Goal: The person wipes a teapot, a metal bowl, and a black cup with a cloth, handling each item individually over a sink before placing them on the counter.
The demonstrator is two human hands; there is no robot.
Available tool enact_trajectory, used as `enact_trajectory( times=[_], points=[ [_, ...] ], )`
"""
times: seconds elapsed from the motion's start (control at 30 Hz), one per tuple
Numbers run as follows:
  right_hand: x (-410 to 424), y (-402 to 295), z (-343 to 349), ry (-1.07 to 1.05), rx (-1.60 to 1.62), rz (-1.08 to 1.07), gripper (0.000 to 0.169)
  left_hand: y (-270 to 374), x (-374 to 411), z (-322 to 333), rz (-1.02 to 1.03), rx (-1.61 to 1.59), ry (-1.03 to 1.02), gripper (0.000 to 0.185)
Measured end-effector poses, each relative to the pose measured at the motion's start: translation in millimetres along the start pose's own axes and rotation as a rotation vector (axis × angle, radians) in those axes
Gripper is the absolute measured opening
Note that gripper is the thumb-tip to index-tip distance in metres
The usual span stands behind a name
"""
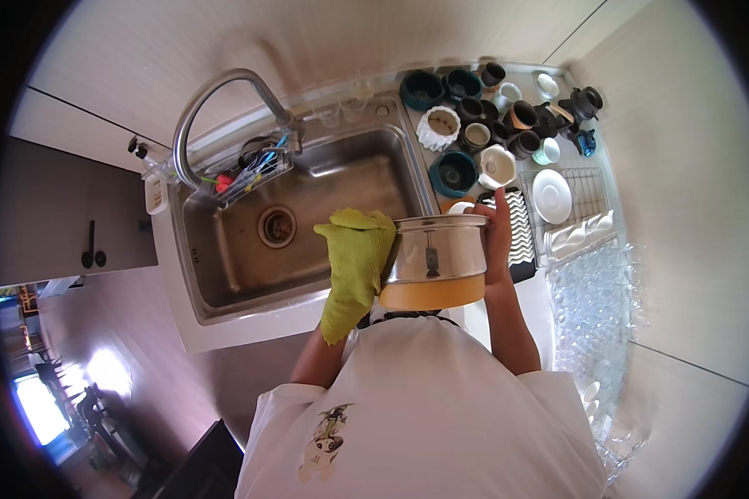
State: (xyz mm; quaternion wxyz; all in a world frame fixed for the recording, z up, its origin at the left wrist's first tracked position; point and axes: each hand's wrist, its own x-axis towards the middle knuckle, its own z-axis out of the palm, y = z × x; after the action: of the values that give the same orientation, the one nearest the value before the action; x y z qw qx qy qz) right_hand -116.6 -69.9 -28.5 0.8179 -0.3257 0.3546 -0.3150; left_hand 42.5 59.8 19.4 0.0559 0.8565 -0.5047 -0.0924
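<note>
In front of my chest a steel pot [439,249] with an orange-yellow lower band is held up, its side towards me. My right hand [498,231] grips its right side near the rim, thumb pointing up. A yellow-green cloth [357,268] is draped over my left hand and wrist and hides the fingers. Through it, my left hand bears against the pot's left side. The pot's inside is out of sight. Just beyond, to the left, lies a stainless-steel sink [324,256] with an open drain [278,226].
A curved faucet [184,125] rises behind the sink, beside a wire caddy [256,178] holding brushes. Several cups and pots [476,136] crowd the right counter. A white plate [552,196] sits on a wire rack [590,187]; numerous clear glasses [590,305] stand nearer me.
</note>
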Motion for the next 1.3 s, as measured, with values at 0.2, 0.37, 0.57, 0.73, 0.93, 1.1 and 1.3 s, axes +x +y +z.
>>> enact_trajectory(
  times=[0.2, 0.37, 0.57, 0.73, 0.93, 1.1, 1.3],
  points=[
    [-15, -25, 21, -0.194, -0.462, -0.357, 0.049, -10, -17, 17, 0.113, -0.449, 0.142, 0.042],
    [-33, -61, 48, -0.416, -0.839, -0.315, 0.034, -22, -20, 24, 0.144, -0.634, 0.156, 0.044],
    [-32, -54, 67, -0.382, -1.132, -0.382, 0.041, -20, -12, 37, 0.178, -0.721, 0.164, 0.046],
    [-21, -47, 62, -0.442, -1.152, -0.037, 0.052, -22, -10, 39, 0.182, -0.758, 0.173, 0.048],
    [-23, -20, 58, -0.102, -1.011, -0.021, 0.054, -25, -10, 37, 0.189, -0.797, 0.182, 0.05],
    [-17, -13, 37, 0.166, -0.792, -0.106, 0.055, -27, -18, 32, 0.173, -0.839, 0.177, 0.052],
    [-15, -9, 14, 0.397, -0.191, 0.09, 0.046, -21, -19, 46, 0.166, -0.921, 0.171, 0.054]
  ],
)
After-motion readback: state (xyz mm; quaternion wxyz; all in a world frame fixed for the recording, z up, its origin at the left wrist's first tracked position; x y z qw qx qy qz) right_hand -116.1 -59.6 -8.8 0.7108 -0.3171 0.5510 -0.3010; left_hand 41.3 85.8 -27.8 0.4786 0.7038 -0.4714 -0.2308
